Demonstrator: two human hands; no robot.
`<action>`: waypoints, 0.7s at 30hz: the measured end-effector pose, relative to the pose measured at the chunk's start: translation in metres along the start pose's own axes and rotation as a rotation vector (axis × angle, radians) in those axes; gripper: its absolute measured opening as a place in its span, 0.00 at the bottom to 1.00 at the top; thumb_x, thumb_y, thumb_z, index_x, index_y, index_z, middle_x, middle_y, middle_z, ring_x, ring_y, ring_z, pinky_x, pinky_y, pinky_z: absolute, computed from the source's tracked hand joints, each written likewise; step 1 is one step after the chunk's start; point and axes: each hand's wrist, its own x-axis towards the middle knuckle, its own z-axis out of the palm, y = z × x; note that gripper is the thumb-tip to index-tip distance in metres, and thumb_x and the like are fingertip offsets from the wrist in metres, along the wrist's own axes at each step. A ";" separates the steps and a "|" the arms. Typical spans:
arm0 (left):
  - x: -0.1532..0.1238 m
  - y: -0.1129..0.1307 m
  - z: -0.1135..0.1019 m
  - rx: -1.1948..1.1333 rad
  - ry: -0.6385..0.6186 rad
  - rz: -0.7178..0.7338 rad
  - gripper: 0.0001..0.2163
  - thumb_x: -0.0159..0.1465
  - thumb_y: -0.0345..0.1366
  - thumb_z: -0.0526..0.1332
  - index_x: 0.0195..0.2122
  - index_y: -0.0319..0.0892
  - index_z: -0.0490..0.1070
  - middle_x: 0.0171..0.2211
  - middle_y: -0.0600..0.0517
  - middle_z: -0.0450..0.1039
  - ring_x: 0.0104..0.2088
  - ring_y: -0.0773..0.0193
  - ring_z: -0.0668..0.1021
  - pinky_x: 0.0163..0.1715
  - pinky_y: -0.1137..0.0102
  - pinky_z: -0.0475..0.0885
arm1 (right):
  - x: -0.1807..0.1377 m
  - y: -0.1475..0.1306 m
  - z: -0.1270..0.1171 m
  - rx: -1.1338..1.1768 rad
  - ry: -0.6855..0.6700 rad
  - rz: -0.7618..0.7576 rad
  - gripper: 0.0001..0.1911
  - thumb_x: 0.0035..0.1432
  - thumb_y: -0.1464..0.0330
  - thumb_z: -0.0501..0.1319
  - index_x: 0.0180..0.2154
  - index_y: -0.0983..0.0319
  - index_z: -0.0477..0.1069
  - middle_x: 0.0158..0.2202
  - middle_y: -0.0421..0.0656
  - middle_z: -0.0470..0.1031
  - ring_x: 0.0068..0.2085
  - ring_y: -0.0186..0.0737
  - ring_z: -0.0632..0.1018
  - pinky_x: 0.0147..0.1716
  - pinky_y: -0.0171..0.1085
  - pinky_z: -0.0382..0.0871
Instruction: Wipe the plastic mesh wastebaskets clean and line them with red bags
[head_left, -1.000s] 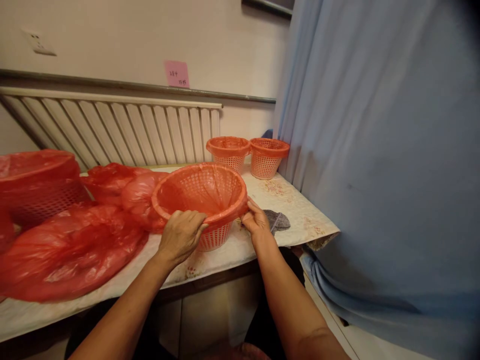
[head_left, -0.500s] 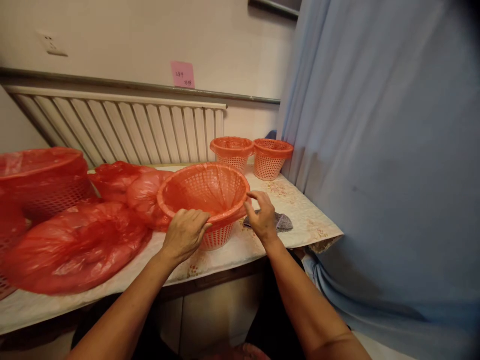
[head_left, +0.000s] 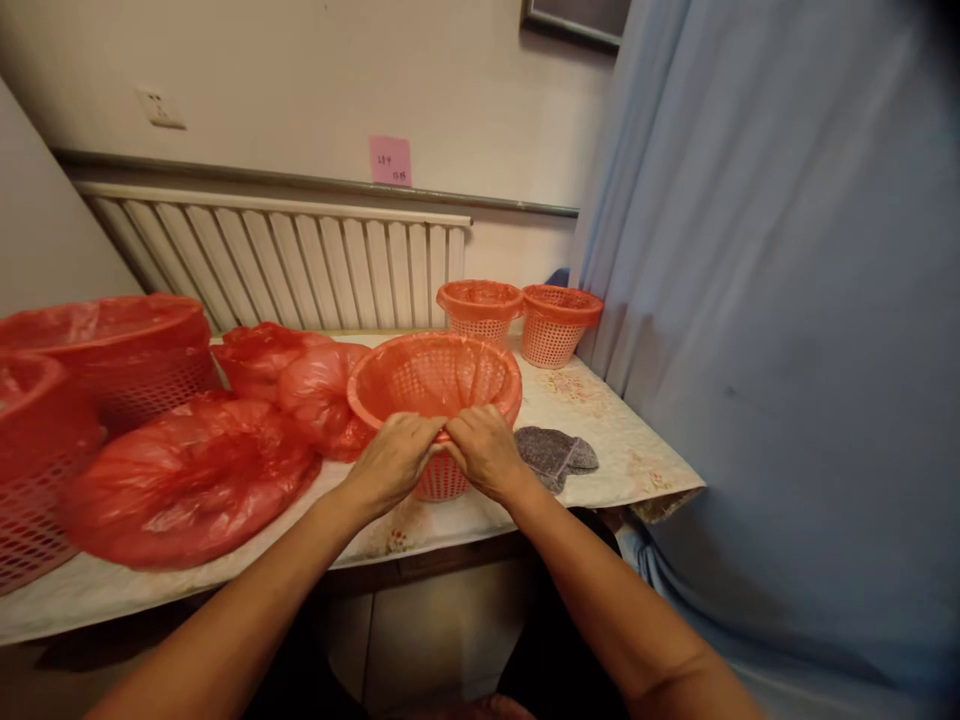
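An orange plastic basket (head_left: 435,380) lined with a thin red plastic bag stands near the table's front edge. My left hand (head_left: 397,462) and my right hand (head_left: 486,455) meet at the near side of its rim, fingers curled and pinching the red bag where it folds over the rim. The fingertips are partly hidden under the knuckles. A grey cloth (head_left: 553,453) lies just right of the basket.
Loose red plastic bags (head_left: 187,480) lie on the table's left, by larger lined baskets (head_left: 127,350). Two small orange baskets (head_left: 480,308) (head_left: 561,322) stand at the back by a white radiator (head_left: 285,260). A blue curtain (head_left: 787,330) hangs on the right.
My right hand moved left from the basket's right side to the near rim, beside my left hand. The view shifted left, showing more baskets.
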 end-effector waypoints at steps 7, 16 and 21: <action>-0.011 -0.031 0.007 0.079 0.007 0.073 0.12 0.70 0.32 0.48 0.36 0.39 0.70 0.32 0.48 0.70 0.34 0.59 0.70 0.40 0.62 0.64 | -0.005 0.040 -0.004 -0.009 -0.125 -0.093 0.12 0.66 0.61 0.55 0.34 0.61 0.68 0.32 0.43 0.72 0.35 0.40 0.67 0.36 0.38 0.54; -0.002 -0.015 -0.002 0.012 -0.028 -0.010 0.11 0.70 0.40 0.51 0.42 0.41 0.70 0.36 0.49 0.73 0.39 0.59 0.73 0.44 0.62 0.64 | -0.005 0.033 0.001 0.040 -0.057 0.015 0.09 0.64 0.65 0.56 0.31 0.62 0.69 0.32 0.45 0.72 0.36 0.43 0.68 0.39 0.41 0.58; -0.003 -0.013 0.006 0.076 -0.030 -0.014 0.12 0.70 0.38 0.50 0.38 0.41 0.70 0.32 0.49 0.74 0.35 0.59 0.73 0.41 0.63 0.62 | -0.002 0.025 -0.012 0.356 -0.072 -0.020 0.18 0.61 0.57 0.61 0.47 0.61 0.71 0.41 0.45 0.76 0.41 0.42 0.73 0.45 0.42 0.62</action>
